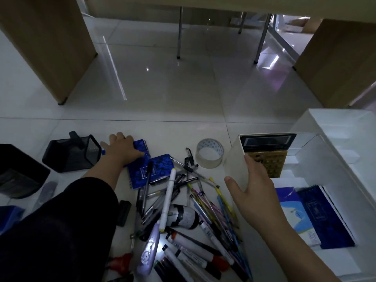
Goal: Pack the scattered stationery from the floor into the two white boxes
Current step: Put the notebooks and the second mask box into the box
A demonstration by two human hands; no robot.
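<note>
Stationery pile: pens, pencils and markers [195,249] lie heaped on the floor tiles [162,94] at near centre, with a computer mouse [184,216] in the heap and a pale correction-tape dispenser [147,251] at its near edge.
Notebooks: two blue spiral notebooks lie at the far left of the pile; the left notebook [142,148] is under a hand, the right notebook [151,170] has a black pen [147,186] lying across it.
Writing: the notebook covers carry a small pale label, too small to read; no brand on the pens can be made out.
Left hand: the left hand [122,148] reaches far forward, palm down, fingers curled over the far edge of the left notebook and thumb on its cover, gripping it; a dark sleeve [67,220] covers the forearm.
Right hand: the right hand [254,188] holds a calculator [264,153] upright, thumb on its left edge, fingers behind it; screen uppermost, yellowish keys below.
White box: the open white box [333,151] stands at right, just beside the calculator; a blue booklet [323,216] lies in its near compartment.
Tape: a clear tape roll [209,153] stands on the floor between notebooks and calculator.
Left side: a black mesh pen holder [71,153] lies tipped, beside a black bin [18,171].
Far: wooden desk panels [46,41] and metal legs [179,31].
</note>
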